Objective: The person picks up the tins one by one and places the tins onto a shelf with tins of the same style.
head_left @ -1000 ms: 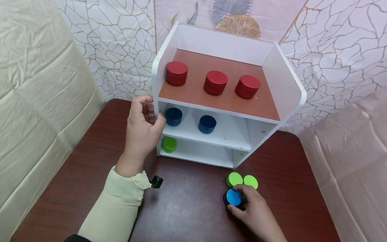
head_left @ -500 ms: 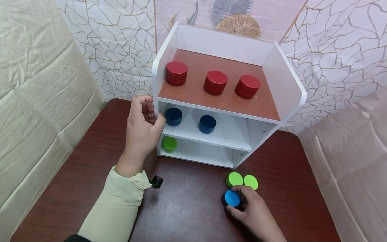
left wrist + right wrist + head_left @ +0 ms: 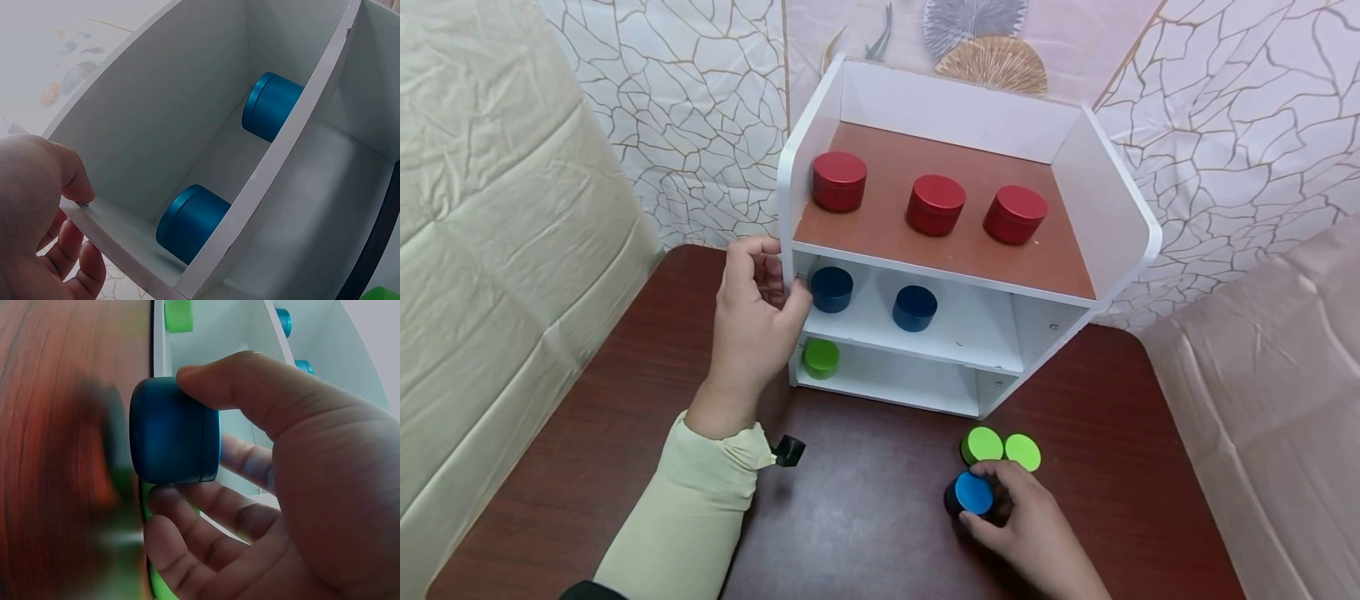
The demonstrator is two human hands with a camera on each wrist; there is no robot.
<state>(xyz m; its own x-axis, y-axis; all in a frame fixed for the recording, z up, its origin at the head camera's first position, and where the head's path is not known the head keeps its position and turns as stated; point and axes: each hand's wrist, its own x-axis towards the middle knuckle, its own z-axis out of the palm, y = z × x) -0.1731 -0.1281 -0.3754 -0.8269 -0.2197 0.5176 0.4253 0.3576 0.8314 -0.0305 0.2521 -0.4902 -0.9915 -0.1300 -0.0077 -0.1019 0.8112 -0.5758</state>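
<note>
Toward the right edge of the bench (image 3: pixel 865 500), the right hand (image 3: pixel 1030 523) is pinching a blue tin (image 3: pixel 972 495) in its fingers, near two green tins (image 3: pixel 982 446). It's looking light, stiff, perhaps slick; gripping below the lid (image 3: pixel 211 447) seems safer. The left hand (image 3: pixel 748 333) is gripping the shelf (image 3: pixel 1108 183).

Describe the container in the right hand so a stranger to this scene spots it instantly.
Find the white shelf unit on the dark table. Before its lower right corner stand two green containers, and nearer the camera is the round blue container, pinched by the right hand. It is the only blue one outside the unit.
</note>
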